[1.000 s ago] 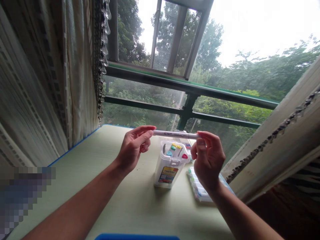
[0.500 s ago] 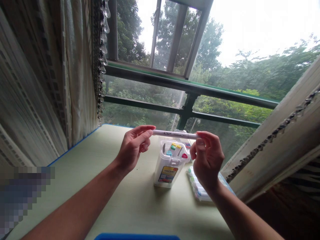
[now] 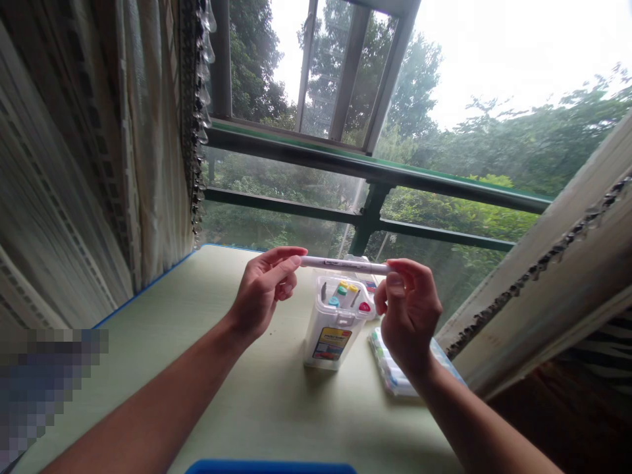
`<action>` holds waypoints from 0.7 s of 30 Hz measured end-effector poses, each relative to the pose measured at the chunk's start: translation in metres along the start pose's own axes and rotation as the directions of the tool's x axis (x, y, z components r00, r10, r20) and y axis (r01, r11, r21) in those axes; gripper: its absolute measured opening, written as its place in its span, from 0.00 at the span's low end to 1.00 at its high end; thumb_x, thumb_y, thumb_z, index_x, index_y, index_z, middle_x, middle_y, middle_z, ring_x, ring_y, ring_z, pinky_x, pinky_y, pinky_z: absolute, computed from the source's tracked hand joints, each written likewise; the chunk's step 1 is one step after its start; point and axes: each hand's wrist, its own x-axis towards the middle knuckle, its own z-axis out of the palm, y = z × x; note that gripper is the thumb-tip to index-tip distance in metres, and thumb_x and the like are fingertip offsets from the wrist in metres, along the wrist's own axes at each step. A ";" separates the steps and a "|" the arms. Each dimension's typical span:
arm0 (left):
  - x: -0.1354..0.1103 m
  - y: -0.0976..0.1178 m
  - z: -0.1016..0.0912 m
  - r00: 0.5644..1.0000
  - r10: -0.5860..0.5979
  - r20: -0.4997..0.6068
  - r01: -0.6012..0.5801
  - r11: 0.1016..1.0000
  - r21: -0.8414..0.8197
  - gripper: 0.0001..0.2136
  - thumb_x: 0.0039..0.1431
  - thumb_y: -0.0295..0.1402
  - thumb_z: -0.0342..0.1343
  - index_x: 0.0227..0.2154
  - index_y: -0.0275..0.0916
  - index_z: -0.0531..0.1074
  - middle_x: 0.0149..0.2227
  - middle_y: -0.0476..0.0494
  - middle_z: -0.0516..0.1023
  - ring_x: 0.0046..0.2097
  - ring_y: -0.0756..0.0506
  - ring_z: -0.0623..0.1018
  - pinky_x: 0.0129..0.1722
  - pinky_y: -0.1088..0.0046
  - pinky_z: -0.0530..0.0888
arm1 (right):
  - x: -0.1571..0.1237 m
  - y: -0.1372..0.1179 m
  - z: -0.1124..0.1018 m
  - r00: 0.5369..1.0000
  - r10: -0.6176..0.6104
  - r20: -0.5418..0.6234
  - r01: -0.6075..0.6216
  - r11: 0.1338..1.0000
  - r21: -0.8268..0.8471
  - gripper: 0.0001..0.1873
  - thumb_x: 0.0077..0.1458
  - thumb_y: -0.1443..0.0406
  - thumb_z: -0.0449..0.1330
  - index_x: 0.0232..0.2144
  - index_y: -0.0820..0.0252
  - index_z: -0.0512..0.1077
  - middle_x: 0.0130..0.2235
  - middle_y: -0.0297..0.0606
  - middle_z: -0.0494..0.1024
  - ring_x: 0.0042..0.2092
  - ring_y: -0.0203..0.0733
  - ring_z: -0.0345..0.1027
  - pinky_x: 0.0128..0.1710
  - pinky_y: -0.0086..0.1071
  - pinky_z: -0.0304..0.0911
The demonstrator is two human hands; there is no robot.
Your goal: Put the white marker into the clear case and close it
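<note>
A white marker pen with small dark print is held level in the air by its two ends. My left hand pinches the left end between thumb and fingertips. At the other end, my right hand grips the tip between thumb and forefinger, its other fingers curled. Just below the pen, a clear plastic marker box stands upright on the table, with a yellow and dark label. Several coloured marker caps show in its top. Under my right wrist lies a flat clear pack of markers, partly hidden by the hand.
All this stands on a pale green table with a blue edge. A blue object shows at the near edge. Behind the box is a second clear container, mostly covered. Curtains hang left and right of a window with a dark green rail.
</note>
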 end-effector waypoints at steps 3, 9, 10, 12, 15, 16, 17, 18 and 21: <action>0.000 0.000 0.000 1.000 -0.002 0.000 0.002 1.000 0.001 0.11 0.49 0.33 0.70 0.35 0.34 0.82 0.20 0.54 0.65 0.21 0.56 0.60 0.19 0.78 0.54 | 0.000 0.000 0.000 1.000 -0.001 0.004 0.001 1.000 0.014 0.06 0.66 0.63 0.60 0.43 0.59 0.73 0.28 0.28 0.71 0.18 0.27 0.58 0.16 0.26 0.53; 0.000 0.000 0.000 1.000 -0.002 -0.001 0.002 1.000 -0.001 0.11 0.49 0.33 0.70 0.35 0.34 0.82 0.20 0.53 0.66 0.21 0.56 0.60 0.19 0.78 0.54 | 0.000 0.000 0.000 1.000 0.001 0.003 -0.001 1.000 0.012 0.06 0.66 0.63 0.60 0.43 0.59 0.72 0.28 0.28 0.71 0.18 0.27 0.58 0.16 0.26 0.53; 0.000 0.000 0.000 1.000 -0.002 -0.001 0.002 1.000 -0.001 0.11 0.49 0.33 0.70 0.35 0.34 0.82 0.20 0.53 0.66 0.21 0.56 0.60 0.19 0.78 0.54 | 0.000 0.000 0.000 1.000 0.002 0.001 -0.002 1.000 0.010 0.06 0.66 0.62 0.60 0.42 0.59 0.72 0.28 0.28 0.71 0.18 0.27 0.58 0.16 0.26 0.53; 0.000 0.000 0.000 1.000 -0.001 0.002 0.001 1.000 0.001 0.11 0.49 0.33 0.69 0.36 0.34 0.82 0.21 0.53 0.66 0.21 0.56 0.60 0.19 0.78 0.54 | 0.000 0.000 0.000 1.000 0.005 0.004 -0.005 1.000 0.003 0.07 0.66 0.61 0.60 0.42 0.59 0.72 0.28 0.28 0.71 0.18 0.27 0.58 0.16 0.26 0.53; 0.000 0.000 -0.001 1.000 0.000 0.008 0.000 1.000 -0.001 0.11 0.50 0.33 0.69 0.36 0.34 0.82 0.21 0.53 0.66 0.21 0.56 0.60 0.19 0.78 0.54 | 0.000 0.001 0.000 1.000 0.013 0.008 -0.013 1.000 -0.007 0.08 0.66 0.60 0.60 0.43 0.58 0.72 0.27 0.28 0.70 0.18 0.28 0.58 0.16 0.26 0.53; 0.000 0.000 -0.001 1.000 -0.001 0.010 0.001 1.000 -0.002 0.11 0.50 0.33 0.69 0.36 0.34 0.82 0.20 0.53 0.65 0.21 0.56 0.60 0.19 0.78 0.54 | 0.000 0.001 -0.001 1.000 0.012 0.010 -0.012 1.000 -0.006 0.08 0.67 0.60 0.60 0.43 0.58 0.72 0.27 0.27 0.70 0.18 0.28 0.58 0.16 0.26 0.53; 0.000 -0.001 -0.001 1.000 -0.001 0.011 0.001 1.000 -0.002 0.11 0.50 0.33 0.69 0.36 0.34 0.82 0.20 0.54 0.65 0.21 0.56 0.60 0.19 0.78 0.54 | 0.000 0.001 -0.001 1.000 0.009 0.009 -0.009 1.000 -0.004 0.07 0.67 0.61 0.60 0.43 0.58 0.72 0.27 0.27 0.70 0.18 0.28 0.58 0.16 0.26 0.53; 0.000 -0.001 -0.001 1.000 -0.002 0.012 0.002 1.000 -0.002 0.11 0.50 0.33 0.69 0.36 0.34 0.82 0.20 0.54 0.65 0.21 0.56 0.60 0.19 0.78 0.54 | 0.000 0.001 -0.001 1.000 0.006 0.009 -0.006 1.000 -0.002 0.07 0.67 0.61 0.60 0.43 0.58 0.72 0.27 0.27 0.70 0.18 0.28 0.58 0.16 0.26 0.53; 0.000 -0.002 -0.001 1.000 -0.004 0.016 0.004 1.000 0.004 0.11 0.51 0.33 0.69 0.37 0.34 0.82 0.20 0.54 0.65 0.21 0.56 0.60 0.19 0.78 0.54 | 0.000 0.000 -0.001 1.000 -0.002 0.010 0.002 1.000 0.010 0.06 0.67 0.62 0.60 0.43 0.59 0.72 0.27 0.27 0.69 0.18 0.28 0.58 0.16 0.26 0.52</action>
